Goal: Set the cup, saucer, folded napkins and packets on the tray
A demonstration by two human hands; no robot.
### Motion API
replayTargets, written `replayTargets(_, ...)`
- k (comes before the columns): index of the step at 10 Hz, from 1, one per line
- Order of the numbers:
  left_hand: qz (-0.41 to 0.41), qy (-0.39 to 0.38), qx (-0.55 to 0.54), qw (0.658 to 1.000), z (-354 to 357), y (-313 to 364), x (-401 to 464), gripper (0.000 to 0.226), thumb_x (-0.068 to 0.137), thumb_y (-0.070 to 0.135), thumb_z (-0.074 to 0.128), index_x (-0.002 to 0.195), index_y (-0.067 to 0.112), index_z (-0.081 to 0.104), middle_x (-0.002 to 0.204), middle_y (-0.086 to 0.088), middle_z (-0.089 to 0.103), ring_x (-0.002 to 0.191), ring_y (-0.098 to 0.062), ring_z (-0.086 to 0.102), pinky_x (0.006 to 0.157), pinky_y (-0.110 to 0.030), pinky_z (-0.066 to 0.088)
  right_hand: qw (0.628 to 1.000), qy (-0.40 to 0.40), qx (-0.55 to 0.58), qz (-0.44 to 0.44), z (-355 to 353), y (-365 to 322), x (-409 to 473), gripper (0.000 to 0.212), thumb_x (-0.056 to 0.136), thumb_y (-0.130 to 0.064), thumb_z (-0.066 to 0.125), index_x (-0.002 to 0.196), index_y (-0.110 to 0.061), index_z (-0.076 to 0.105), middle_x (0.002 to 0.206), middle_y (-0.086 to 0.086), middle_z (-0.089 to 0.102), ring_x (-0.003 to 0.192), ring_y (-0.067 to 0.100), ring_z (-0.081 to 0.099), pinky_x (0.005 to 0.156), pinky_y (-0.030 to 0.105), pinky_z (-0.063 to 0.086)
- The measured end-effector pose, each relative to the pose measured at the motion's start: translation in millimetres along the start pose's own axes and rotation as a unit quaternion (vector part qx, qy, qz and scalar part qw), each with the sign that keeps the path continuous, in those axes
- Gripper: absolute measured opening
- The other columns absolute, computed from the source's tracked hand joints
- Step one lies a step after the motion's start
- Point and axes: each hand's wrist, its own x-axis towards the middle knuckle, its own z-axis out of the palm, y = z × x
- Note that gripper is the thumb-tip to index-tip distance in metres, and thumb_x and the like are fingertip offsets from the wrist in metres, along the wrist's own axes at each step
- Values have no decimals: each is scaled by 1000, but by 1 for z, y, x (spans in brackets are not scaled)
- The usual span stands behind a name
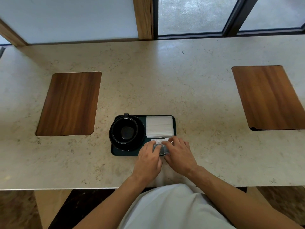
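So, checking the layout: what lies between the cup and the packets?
Only the saucer rim and bare tray between cup and packets, in the head view.

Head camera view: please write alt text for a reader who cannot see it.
Both hands, left hand and right hand, rest on small packets at the near right of a dark tray on a pale stone counter. The tray also holds a black cup on a saucer, and white folded napkins.

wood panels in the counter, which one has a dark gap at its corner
The wood panel on the right: a dark gap shows under its near left corner. The wood panel on the left sits flush in the counter.
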Motion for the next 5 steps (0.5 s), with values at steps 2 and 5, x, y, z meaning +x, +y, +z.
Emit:
replayTargets(2,22,21,-13,999,-9,-2,2,43,84,10,66,127,5,63,130,-16,61,123,-28,57,107,-40,49,1000,8,12,-2,-5,1,7,49,97,-35,55,144,-23,49,147,7,45,137,25,38,115,39,27)
replayTargets(5,43,107,15,993,-35,-20,-1,42,91,21,60,129,3,60,130,-13,57,124,-26,53,106,-43,47,998,-59,8,-22,-10,2,23,66,104,-53,38,160,-23,21,168,10,14,157,29,0,126,51,-1)
